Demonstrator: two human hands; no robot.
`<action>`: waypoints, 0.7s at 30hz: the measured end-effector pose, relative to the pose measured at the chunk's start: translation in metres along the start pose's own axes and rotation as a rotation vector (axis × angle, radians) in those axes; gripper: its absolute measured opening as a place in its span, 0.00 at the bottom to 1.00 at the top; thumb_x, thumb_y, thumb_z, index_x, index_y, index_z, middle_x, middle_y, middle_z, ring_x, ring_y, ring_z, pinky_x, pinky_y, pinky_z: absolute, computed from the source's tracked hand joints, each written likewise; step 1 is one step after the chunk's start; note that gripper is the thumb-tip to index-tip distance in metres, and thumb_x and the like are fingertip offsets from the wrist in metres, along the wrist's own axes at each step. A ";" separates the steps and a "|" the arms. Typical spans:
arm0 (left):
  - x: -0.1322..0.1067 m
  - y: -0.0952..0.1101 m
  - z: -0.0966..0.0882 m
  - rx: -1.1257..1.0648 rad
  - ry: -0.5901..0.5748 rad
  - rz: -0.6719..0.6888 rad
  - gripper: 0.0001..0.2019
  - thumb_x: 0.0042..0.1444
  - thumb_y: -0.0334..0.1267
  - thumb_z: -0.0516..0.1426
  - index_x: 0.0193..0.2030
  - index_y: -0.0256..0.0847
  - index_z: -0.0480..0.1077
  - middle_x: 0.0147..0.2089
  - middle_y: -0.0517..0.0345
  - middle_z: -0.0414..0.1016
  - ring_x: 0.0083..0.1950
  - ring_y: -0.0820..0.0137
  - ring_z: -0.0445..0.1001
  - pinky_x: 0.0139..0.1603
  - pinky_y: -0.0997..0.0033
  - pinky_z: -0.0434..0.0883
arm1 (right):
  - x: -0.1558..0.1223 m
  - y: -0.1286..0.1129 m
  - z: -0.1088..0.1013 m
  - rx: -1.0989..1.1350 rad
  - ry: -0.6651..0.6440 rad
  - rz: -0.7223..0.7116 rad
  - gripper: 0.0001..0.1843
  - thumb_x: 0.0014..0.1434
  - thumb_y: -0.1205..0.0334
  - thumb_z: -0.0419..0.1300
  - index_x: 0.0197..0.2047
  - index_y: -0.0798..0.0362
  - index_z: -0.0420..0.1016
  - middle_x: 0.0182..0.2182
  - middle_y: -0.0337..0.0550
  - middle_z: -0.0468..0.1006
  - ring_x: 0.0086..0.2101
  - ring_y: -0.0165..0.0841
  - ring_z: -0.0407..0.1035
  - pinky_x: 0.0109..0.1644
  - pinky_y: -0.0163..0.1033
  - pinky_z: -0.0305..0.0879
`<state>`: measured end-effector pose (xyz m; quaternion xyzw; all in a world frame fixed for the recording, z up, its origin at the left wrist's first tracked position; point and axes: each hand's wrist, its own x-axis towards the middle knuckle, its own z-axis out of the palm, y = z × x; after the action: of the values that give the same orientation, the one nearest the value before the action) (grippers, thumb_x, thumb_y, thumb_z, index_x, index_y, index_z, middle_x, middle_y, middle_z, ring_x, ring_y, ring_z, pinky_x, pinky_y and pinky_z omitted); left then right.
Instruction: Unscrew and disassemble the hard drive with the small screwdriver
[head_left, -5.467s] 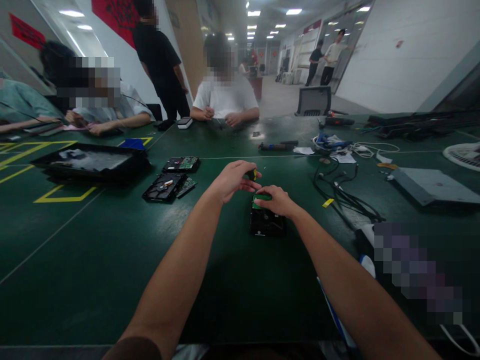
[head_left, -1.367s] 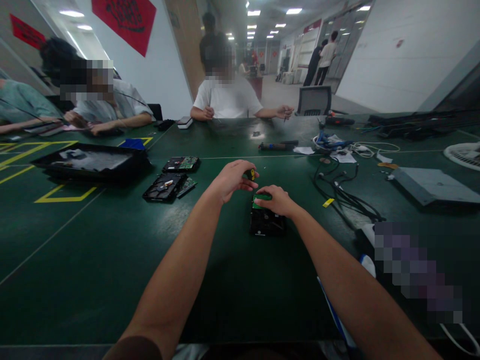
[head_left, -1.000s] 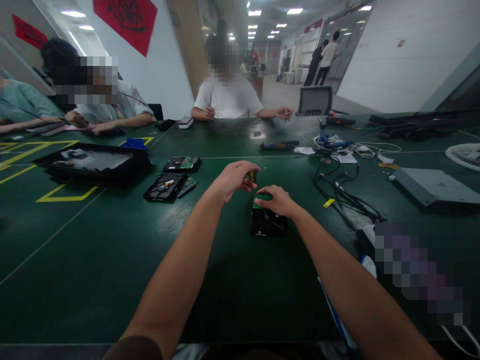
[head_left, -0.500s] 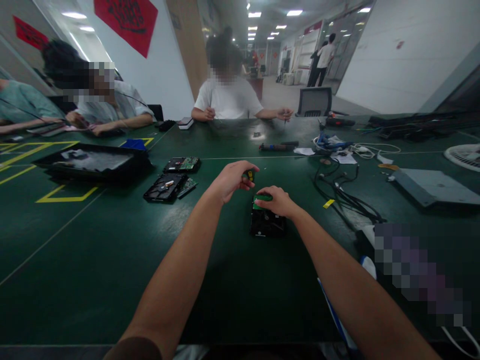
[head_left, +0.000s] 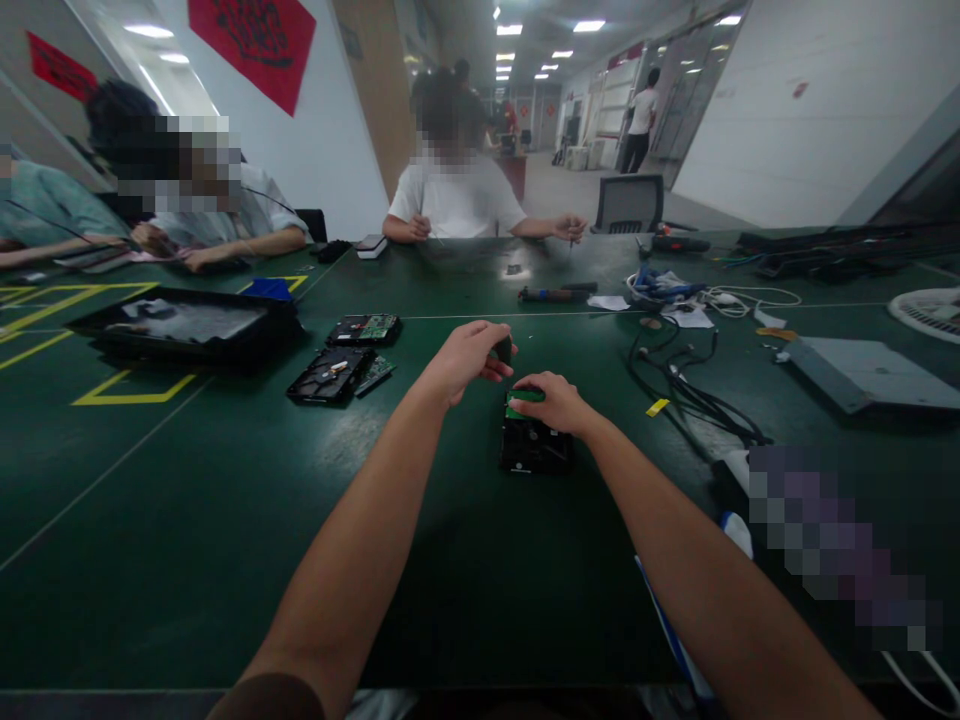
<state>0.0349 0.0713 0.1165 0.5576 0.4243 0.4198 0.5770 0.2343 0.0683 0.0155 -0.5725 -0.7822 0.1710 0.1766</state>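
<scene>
Seated at a green counter, a person works w/ both hands on a black hard drive lying flat at centre, just ahead of the forearms. Left hand: fingers clamped round a dark screwdriver handle, held just above the drive's far end; tip hidden. Right hand: fingers together, curled down over the green board on the drive's far end, pressing on it.

To the left, well apart, two more opened drives lie near a black tray. To the right, a tangle of black cables, a grey box and a white fan. Across the counter, a person in a white shirt sits w/ both arms on the surface; others sit at far left.
</scene>
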 end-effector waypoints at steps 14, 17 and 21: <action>-0.001 0.001 -0.001 0.039 0.005 0.011 0.09 0.60 0.41 0.58 0.39 0.38 0.76 0.40 0.50 0.79 0.26 0.73 0.76 0.23 0.75 0.68 | 0.001 0.002 0.002 0.010 -0.009 0.004 0.23 0.61 0.39 0.63 0.55 0.37 0.79 0.54 0.43 0.78 0.56 0.47 0.69 0.58 0.53 0.65; -0.002 0.001 -0.001 -0.047 -0.037 -0.039 0.09 0.60 0.41 0.59 0.42 0.38 0.74 0.43 0.47 0.82 0.27 0.71 0.78 0.25 0.73 0.70 | 0.001 0.003 0.002 0.017 -0.005 0.001 0.23 0.61 0.39 0.64 0.55 0.37 0.79 0.54 0.43 0.78 0.56 0.46 0.69 0.58 0.53 0.65; -0.001 0.001 -0.001 -0.094 -0.030 -0.050 0.09 0.60 0.42 0.59 0.41 0.39 0.71 0.43 0.46 0.81 0.29 0.68 0.80 0.26 0.72 0.72 | 0.001 0.002 0.001 0.020 -0.004 -0.002 0.22 0.61 0.39 0.64 0.55 0.37 0.79 0.54 0.43 0.78 0.56 0.46 0.69 0.58 0.52 0.65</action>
<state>0.0339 0.0705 0.1174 0.5253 0.4094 0.4163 0.6190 0.2352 0.0694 0.0143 -0.5697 -0.7813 0.1798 0.1809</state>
